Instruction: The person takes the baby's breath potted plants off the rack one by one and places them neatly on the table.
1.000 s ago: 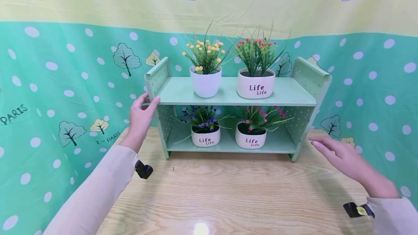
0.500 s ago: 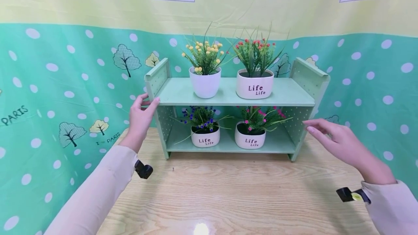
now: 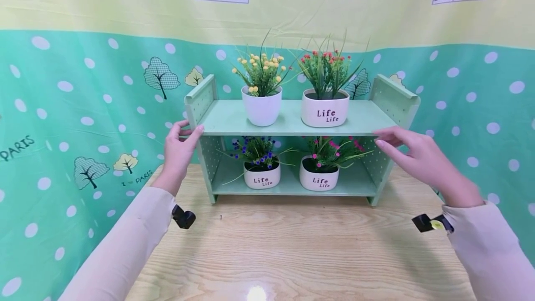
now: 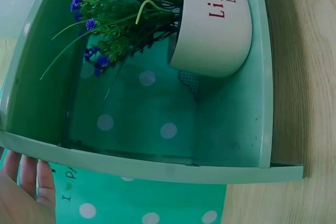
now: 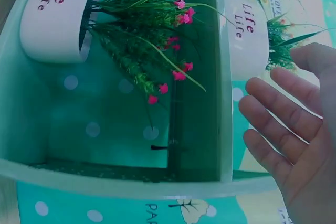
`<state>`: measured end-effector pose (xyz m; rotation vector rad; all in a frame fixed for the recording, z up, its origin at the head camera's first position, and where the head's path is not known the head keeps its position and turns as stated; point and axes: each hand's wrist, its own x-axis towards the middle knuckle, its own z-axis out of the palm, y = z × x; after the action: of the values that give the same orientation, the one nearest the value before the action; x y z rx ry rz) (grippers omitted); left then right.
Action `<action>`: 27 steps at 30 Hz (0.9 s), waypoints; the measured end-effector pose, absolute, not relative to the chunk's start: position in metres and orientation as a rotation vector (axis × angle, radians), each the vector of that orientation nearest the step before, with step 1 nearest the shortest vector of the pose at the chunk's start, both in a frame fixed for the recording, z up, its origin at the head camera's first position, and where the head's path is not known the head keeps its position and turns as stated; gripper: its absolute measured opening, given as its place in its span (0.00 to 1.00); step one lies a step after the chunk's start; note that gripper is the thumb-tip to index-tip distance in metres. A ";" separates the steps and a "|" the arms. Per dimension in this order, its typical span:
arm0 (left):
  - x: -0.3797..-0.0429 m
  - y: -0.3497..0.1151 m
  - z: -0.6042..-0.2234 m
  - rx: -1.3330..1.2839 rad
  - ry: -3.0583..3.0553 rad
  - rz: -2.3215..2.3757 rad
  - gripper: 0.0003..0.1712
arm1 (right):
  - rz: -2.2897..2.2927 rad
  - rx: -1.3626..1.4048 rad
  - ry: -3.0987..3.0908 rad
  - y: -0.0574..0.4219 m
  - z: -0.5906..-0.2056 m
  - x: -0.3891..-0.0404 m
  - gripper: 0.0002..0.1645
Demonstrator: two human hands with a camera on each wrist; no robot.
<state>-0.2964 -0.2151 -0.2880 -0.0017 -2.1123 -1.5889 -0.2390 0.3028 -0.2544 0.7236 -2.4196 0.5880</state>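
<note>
My left hand (image 3: 179,150) pinches the left end panel of the shelf (image 3: 292,127), which stands on the tabletop (image 3: 292,250) with four potted plants (image 3: 325,106) aboard. My right hand (image 3: 418,159) hovers released, fingers straight, just at the right panel, not clearly touching. I judge the shelf stiff but light and top-heavy; the loose pots could slide or tip, so both end panels are the places to hold, kept level.
</note>
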 end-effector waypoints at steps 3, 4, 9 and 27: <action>-0.297 -0.215 -0.288 -0.004 -2.107 -1.592 0.34 | 0.632 0.696 -2.431 0.296 -0.249 -0.247 0.18; -0.297 -0.215 -0.288 -0.004 -2.106 -1.593 0.34 | 0.652 0.685 -2.437 0.294 -0.247 -0.250 0.19; -0.297 -0.215 -0.288 -0.006 -2.108 -1.591 0.34 | 0.759 0.631 -2.477 0.285 -0.238 -0.263 0.24; -0.297 -0.216 -0.289 -0.006 -2.120 -1.601 0.35 | 1.060 0.620 -2.712 0.264 -0.196 -0.314 0.49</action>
<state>-0.2968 -0.2163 -0.2890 -0.0063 -2.1201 -1.6005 -0.3140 0.2644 -0.1964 0.6203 -2.7124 1.0604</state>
